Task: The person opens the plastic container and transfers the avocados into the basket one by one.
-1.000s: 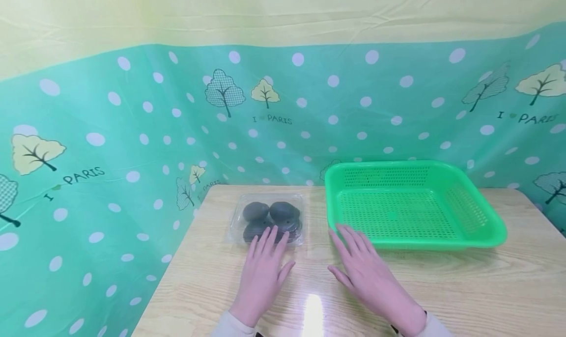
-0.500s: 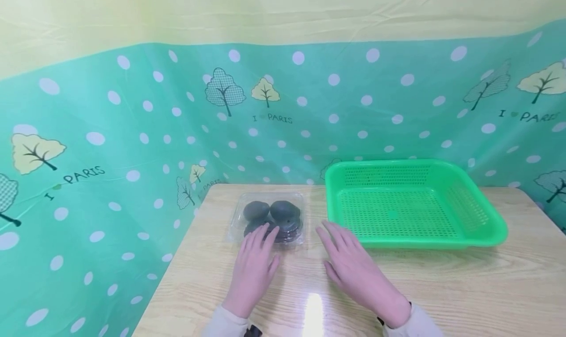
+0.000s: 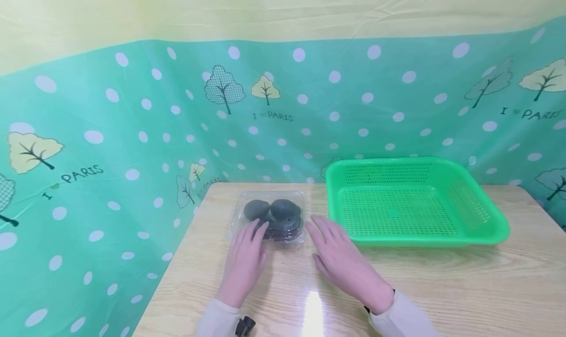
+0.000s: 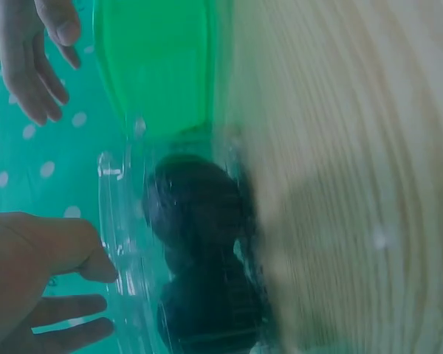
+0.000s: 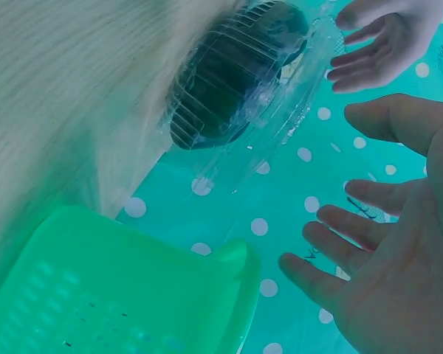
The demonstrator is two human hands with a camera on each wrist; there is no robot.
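A clear plastic clamshell box (image 3: 239, 214) with several dark, egg-shaped fruits that look like avocados (image 3: 285, 209) stands at the back left of the table. My left hand (image 3: 242, 261) is at the box's near left side, fingers extended and overlapping its front edge in the head view. Level with the box's right side, my right hand (image 3: 340, 256) hovers with fingers spread, holding nothing. In the left wrist view the left thumb and fingers (image 4: 74, 324) are right at the box's rim. The right wrist view has the right palm (image 5: 399, 280) facing the box with a gap between.
A green perforated plastic basket (image 3: 398, 214) stands right of the box, its near left corner close behind the right hand. Both sit on a wood-grain table (image 3: 283, 297). A dotted green cloth (image 3: 274, 130) hangs behind and along the left.
Both hands have shifted left. The right hand has moved from the basket's edge toward the box's right side, and the left hand has slid toward the box's left. The box and basket have stayed put.
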